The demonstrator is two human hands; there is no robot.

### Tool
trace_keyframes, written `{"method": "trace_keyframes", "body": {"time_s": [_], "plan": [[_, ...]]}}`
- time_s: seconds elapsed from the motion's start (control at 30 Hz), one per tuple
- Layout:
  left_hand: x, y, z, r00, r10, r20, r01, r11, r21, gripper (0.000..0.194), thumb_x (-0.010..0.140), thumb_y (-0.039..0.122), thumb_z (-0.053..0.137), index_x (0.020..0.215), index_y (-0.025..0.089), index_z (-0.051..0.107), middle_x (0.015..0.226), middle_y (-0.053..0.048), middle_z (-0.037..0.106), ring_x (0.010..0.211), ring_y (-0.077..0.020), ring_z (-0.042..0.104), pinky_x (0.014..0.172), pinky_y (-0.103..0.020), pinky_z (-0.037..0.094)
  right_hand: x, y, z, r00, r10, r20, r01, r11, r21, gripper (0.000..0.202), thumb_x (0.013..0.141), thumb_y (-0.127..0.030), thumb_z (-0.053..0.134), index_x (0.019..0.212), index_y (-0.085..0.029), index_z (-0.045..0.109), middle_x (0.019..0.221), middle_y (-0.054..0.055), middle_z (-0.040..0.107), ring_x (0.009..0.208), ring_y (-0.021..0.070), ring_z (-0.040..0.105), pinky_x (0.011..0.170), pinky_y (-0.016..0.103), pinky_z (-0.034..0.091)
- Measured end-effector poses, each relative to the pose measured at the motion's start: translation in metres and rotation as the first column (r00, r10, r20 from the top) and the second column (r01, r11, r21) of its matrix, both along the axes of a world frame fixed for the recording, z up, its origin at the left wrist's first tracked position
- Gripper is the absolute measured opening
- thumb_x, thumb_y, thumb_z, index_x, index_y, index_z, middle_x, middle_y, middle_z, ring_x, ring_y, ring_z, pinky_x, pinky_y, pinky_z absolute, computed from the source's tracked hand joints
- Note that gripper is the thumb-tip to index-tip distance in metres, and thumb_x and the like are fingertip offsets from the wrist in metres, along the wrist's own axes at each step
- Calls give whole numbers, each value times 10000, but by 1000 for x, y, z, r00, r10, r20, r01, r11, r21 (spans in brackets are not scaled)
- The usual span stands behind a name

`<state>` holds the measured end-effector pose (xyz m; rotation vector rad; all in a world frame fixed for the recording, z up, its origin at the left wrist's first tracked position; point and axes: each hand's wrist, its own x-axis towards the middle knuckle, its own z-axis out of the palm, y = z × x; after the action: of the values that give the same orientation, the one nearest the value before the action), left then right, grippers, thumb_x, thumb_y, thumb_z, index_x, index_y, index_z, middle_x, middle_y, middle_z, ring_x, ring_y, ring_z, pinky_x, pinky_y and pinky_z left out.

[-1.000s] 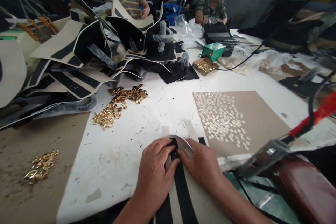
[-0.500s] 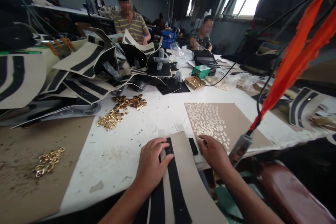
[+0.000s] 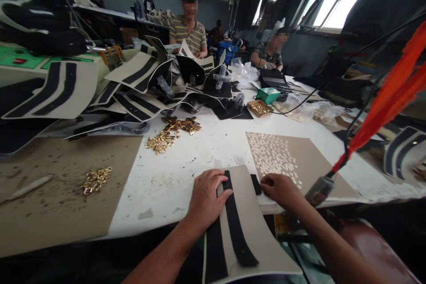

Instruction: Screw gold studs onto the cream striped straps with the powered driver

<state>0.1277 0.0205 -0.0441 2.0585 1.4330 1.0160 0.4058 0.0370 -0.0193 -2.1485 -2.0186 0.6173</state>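
Observation:
A cream panel with two black strips [image 3: 250,219] lies over the near table edge and hangs down past it. My left hand [image 3: 207,195] rests on its upper left part, thumb and fingers curled at the top of one strip. To the right of the panel, my right hand [image 3: 278,188] is closed at the end of a small black piece [image 3: 256,184]; anything between its fingertips is hidden. Just beyond that hand, many small pale washers [image 3: 273,153] lie spread on a brown sheet [image 3: 308,155].
Cream and black panels [image 3: 133,71] are heaped at the back left. Gold hardware [image 3: 161,142] lies mid-table, gold rings [image 3: 96,180] on the left board [image 3: 66,204]. An orange strip [image 3: 382,106] hangs at right above a grey tool [image 3: 319,191]. Two people work across the table.
The view has swung left, so the scene sits further right. My right hand's fingers look more closed beside the small black piece. My left hand stays on the panel.

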Motion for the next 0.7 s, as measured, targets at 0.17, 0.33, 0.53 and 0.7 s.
{"method": "trace_keyframes", "body": {"time_s": [0.17, 0.33, 0.53, 0.7], "plan": [[0, -2, -1, 1000, 9, 30, -9, 1000, -4, 311, 768, 192, 875, 1030, 244, 717, 1244, -36, 732, 1216, -289, 632, 1052, -500, 450, -3, 7, 15, 989, 82, 126, -73, 995, -73, 155, 851, -232, 636, 801, -257, 781, 790, -7, 773, 753, 181, 683, 648, 273, 392], [0, -4, -3, 998, 16, 62, -16, 1000, -7, 310, 758, 208, 883, 1022, 252, 726, 1233, -30, 737, 1214, -285, 634, 1048, -497, 452, -11, 7, 20, 940, 141, 310, -126, 990, -68, 169, 856, -259, 621, 796, -253, 779, 835, 46, 773, 773, 234, 664, 617, 305, 302], [0, -5, -3, 997, 16, 69, -15, 1000, -16, 307, 762, 209, 879, 1027, 252, 731, 1236, -30, 736, 1213, -276, 632, 1056, -489, 443, -16, 6, 21, 895, 200, 400, -195, 979, -54, 171, 868, -262, 604, 777, -242, 747, 815, 59, 755, 742, 229, 635, 615, 311, 264], [0, -6, -2, 998, 13, 70, -11, 1000, -25, 291, 766, 212, 874, 1016, 249, 730, 1238, -35, 739, 1217, -279, 630, 1054, -488, 448, -7, 9, 16, 886, 247, 392, -249, 967, -47, 196, 885, -286, 580, 748, -251, 715, 782, 31, 739, 704, 207, 611, 616, 308, 273]]}}
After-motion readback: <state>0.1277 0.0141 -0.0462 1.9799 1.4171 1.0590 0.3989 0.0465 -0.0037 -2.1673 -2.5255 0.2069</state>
